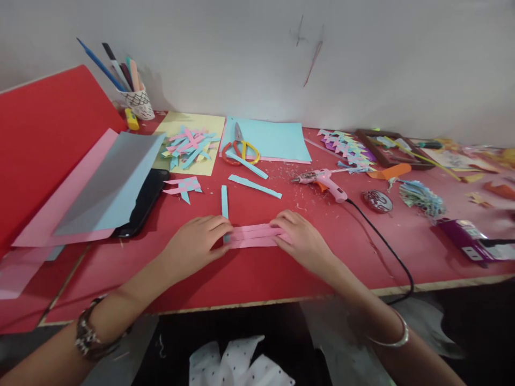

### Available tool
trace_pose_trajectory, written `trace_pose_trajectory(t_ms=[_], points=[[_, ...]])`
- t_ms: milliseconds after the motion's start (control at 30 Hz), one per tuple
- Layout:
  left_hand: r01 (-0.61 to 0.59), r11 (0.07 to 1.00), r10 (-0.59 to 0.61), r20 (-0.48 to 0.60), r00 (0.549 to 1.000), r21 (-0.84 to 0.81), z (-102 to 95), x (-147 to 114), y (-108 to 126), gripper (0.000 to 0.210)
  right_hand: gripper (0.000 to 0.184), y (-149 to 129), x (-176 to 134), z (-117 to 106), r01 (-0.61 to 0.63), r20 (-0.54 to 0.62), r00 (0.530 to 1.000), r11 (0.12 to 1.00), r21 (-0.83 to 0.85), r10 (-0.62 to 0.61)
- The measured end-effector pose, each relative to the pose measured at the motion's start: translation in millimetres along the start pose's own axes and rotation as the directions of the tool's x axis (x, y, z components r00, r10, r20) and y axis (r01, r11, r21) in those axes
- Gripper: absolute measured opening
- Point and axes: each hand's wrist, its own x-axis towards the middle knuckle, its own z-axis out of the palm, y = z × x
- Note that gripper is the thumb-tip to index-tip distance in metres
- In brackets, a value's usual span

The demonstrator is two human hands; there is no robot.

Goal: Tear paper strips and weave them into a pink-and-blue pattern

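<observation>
Several pink paper strips (255, 236) lie side by side across the red tabletop, between my two hands. My left hand (203, 238) pinches their left ends, fingers and thumb close together. Under its fingertips runs an upright light-blue paper strip (224, 201), partly hidden by the hand. My right hand (300, 238) grips the right ends, which its fingers partly cover. Two more light-blue strips, a nearer one (255, 186) and a farther one (247, 164), lie loose beyond my hands. A small woven pink-and-blue piece (185, 186) rests to the left.
Scissors (241, 145) lie on blue sheets (277, 140); cut strips (191, 145) are heaped on yellow paper (207, 165). A pink glue gun (324, 182) trails its cord on the right. Large paper sheets (108, 187) cover a black device (147, 209) at left. A pen cup (139, 104) stands behind.
</observation>
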Motion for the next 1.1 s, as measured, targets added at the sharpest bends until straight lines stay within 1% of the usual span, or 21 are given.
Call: trace_pose_trajectory(t_ms=[67, 133, 233, 300, 400, 467, 567, 633, 733, 800, 900, 1000, 1100], points=[[-0.003, 0.998, 0.004, 0.002, 1.0, -0.055, -0.4, -3, -4, 0.04, 0.016, 2, 0, 1, 0.013, -0.006, 1.0, 1.0, -0.002, -0.013], [0.007, 0.995, -0.008, -0.006, 1.0, -0.104, 0.7, -5, -5, 0.043, 0.017, 1, -1, 1, 0.025, -0.034, 0.999, 0.999, -0.032, -0.026], [0.019, 0.988, -0.022, -0.021, 1.0, -0.154, 2.7, -5, -5, 0.041, 0.019, -4, -4, 0, 0.038, -0.148, 0.987, 0.992, -0.117, -0.055], [0.021, 0.986, -0.026, -0.024, 0.999, -0.164, 2.9, -5, -5, 0.038, 0.019, -11, -7, 1, 0.077, -0.183, 0.978, 0.987, -0.138, -0.102], [0.017, 0.991, -0.022, -0.029, 0.999, -0.133, 2.0, -6, -3, 0.034, 0.02, -21, -11, 7, 0.134, -0.123, 0.982, 0.985, -0.105, -0.146], [0.001, 0.996, -0.004, -0.043, 0.999, -0.09, 1.4, -7, -3, 0.03, 0.023, -24, -12, 11, 0.105, -0.095, 0.989, 0.992, -0.072, -0.112], [-0.036, 0.999, 0.035, -0.082, 0.996, -0.011, 1.7, -10, -2, 0.024, 0.021, -24, -12, 15, 0.041, -0.082, 0.996, 0.999, -0.027, -0.043], [-0.051, 0.998, 0.055, -0.099, 0.994, 0.041, 2.7, -13, -1, 0.023, 0.02, -22, -11, 14, 0.021, -0.082, 0.996, 0.999, -0.029, -0.023], [-0.042, 0.996, 0.05, -0.115, 0.992, 0.077, 4.6, -15, 0, 0.023, 0.018, -19, -11, 10, 0.016, -0.101, 0.995, 1.0, -0.019, -0.017], [-0.034, 0.997, 0.043, -0.133, 0.99, 0.071, 5.5, -16, 2, 0.022, 0.016, -17, -11, 8, 0.025, -0.108, 0.994, 0.999, 0.038, -0.02], [-0.011, 0.999, 0.018, -0.138, 0.99, 0.051, 5.8, -16, 5, 0.021, 0.02, -15, -11, 6, 0.031, -0.092, 0.996, 0.984, 0.175, -0.015], [0.046, 0.999, -0.045, -0.104, 0.994, 0.007, 5.4, -15, 8, 0.019, 0.016, -14, -10, 4, 0.005, -0.068, 0.998, 0.944, 0.33, 0.018], [0.086, 0.994, -0.09, -0.067, 0.994, -0.066, 4.8, -14, 11, 0.023, 0.013, -14, -9, 1, 0.02, -0.083, 0.996, 0.919, 0.394, 0.013]])
